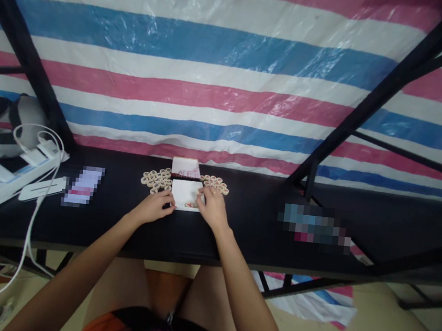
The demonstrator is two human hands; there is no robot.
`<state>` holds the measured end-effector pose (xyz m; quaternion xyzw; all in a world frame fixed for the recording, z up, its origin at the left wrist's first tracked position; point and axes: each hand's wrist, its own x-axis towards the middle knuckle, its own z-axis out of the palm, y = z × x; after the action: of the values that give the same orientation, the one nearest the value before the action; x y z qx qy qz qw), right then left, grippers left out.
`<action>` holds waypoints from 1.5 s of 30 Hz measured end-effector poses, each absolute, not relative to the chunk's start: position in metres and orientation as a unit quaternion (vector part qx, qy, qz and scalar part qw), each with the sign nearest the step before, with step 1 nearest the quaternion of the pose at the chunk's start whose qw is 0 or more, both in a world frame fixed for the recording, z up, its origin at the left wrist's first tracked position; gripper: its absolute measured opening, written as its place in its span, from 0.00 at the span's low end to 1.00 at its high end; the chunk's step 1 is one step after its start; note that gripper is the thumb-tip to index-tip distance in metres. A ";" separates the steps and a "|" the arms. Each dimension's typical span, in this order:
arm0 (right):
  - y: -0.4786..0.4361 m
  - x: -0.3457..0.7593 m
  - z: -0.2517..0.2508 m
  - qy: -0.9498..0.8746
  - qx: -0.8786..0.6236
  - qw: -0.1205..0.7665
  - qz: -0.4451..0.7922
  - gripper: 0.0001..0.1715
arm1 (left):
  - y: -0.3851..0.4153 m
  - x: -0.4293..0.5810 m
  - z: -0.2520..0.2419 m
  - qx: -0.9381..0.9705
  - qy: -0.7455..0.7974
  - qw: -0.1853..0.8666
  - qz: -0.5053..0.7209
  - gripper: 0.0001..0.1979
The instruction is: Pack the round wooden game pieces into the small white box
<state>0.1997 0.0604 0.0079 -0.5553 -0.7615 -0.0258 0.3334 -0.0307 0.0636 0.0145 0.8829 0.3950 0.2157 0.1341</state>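
Note:
A white open box (185, 189) lies on the black desk between my hands, with a few round wooden game pieces (189, 204) near its front edge inside. At its left side, my left hand (157, 205) is closed with bent fingers on the box's edge. Over the right side reaches my right hand (213, 206), its fingers bent together at the box; whatever they hold is hidden. Printed round pieces (156, 179) lie in a cluster to the left, and a second cluster of pieces (219, 183) is on the right. Behind the box stands a printed box lid (186, 167).
On the desk (249, 231) at left lie a blurred phone-like item (83, 187), a white power strip (14, 178) and looping white cables (32, 219). A pixelated item (315, 225) is at right. Black metal posts (312, 159) and a striped plastic sheet (205, 90) stand behind.

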 end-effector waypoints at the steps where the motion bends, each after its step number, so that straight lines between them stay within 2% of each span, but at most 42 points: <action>1: 0.058 0.195 0.009 -0.793 -0.514 0.327 -0.015 0.08 | 0.064 -0.031 0.014 0.883 0.394 0.135 0.216 0.09; 6: 0.049 0.177 0.010 -0.860 -0.415 0.295 0.035 0.09 | 0.064 -0.030 0.014 0.884 0.389 0.137 0.219 0.08; 24: 0.053 0.182 0.006 -0.860 -0.400 0.312 0.048 0.05 | 0.063 -0.030 0.013 0.886 0.393 0.125 0.213 0.11; 27: 0.057 0.187 0.005 -0.836 -0.439 0.326 0.039 0.08 | 0.063 -0.030 0.013 0.886 0.394 0.121 0.213 0.12; 31: 0.067 0.202 0.000 -0.742 -0.577 0.340 0.004 0.14 | 0.062 -0.030 0.015 0.885 0.398 0.120 0.211 0.12; 37: 0.070 0.213 -0.003 -0.678 -0.682 0.274 0.008 0.21 | 0.062 -0.030 0.016 0.884 0.399 0.119 0.215 0.11; 45: 0.064 0.210 0.007 -0.650 -0.727 0.222 0.016 0.12 | 0.063 -0.031 0.013 0.888 0.398 0.111 0.204 0.15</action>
<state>0.2098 0.0636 0.0066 -0.7268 -0.6498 0.0159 0.2221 -0.0308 0.0626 0.0125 0.8877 0.3978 0.2037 0.1106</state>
